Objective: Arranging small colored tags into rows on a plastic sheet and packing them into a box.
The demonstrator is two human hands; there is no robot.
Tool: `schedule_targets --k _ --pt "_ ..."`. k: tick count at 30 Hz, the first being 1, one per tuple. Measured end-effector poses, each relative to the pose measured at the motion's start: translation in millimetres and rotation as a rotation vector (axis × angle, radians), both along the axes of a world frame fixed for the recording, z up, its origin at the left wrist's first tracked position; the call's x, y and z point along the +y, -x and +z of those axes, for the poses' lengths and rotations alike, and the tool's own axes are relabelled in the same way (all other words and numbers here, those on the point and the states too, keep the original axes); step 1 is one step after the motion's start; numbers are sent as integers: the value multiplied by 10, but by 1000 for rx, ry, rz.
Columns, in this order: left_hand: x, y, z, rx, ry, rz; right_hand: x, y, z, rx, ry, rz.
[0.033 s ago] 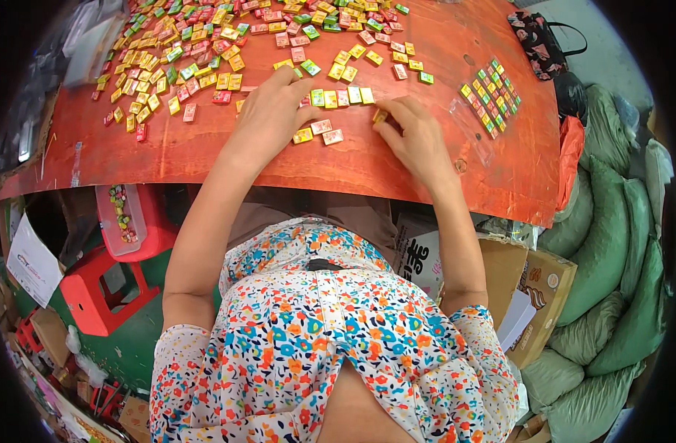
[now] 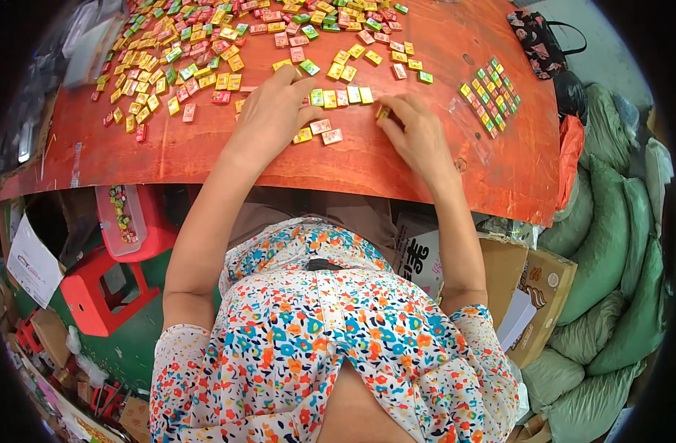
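Observation:
A short row of small candy-sized boxes (image 2: 342, 97), yellow, green and pink, stands side by side on the red table. My left hand (image 2: 275, 111) is at its left end, thumb and forefinger around the end box, which they partly hide. My right hand (image 2: 414, 131) pinches a small yellow box (image 2: 383, 112) between thumb and fingers, just off the row's right end. Nearer me lie a yellow box (image 2: 302, 135) and two pink boxes (image 2: 332, 136). Several loose yellow boxes (image 2: 348, 73) lie beyond the row.
A large scatter of small boxes (image 2: 142, 70) covers the table's far left. At right, a neat block of boxes (image 2: 490, 98) lies beside clear plastic film (image 2: 477, 140). A dark patterned bag (image 2: 537, 46) is at the far right. A red stool (image 2: 105, 292) stands below, left.
My right hand has shifted slightly right with the small yellow box, away from the row's end. My left hand stays in place.

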State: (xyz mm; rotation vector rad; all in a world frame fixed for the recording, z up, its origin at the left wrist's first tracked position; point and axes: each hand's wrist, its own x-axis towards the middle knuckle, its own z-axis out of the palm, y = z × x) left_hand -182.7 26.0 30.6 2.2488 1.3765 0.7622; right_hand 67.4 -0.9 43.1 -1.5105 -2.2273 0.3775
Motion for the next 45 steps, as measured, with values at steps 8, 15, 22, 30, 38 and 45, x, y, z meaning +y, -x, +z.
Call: schedule_targets --k 8,15,22,30,38,45 --pt "27 -145 -59 90 -102 19 371 -28 -86 40 -37 122" --pt "79 -183 -65 63 -126 -37 365 -8 -86 72 -19 134" --pt "94 -471 130 -4 -43 -157 57 -210 -92 108 -81 4" --pt "520 -1677 208 28 -202 -562 -418 -1110 114 111 -112 -448" --pt "770 -2203 51 115 -164 -749 -485 -1461 -83 61 -93 -552" --pt "687 -1968 -92 72 -381 -717 -598 -1462 -153 -70 -264 -557"
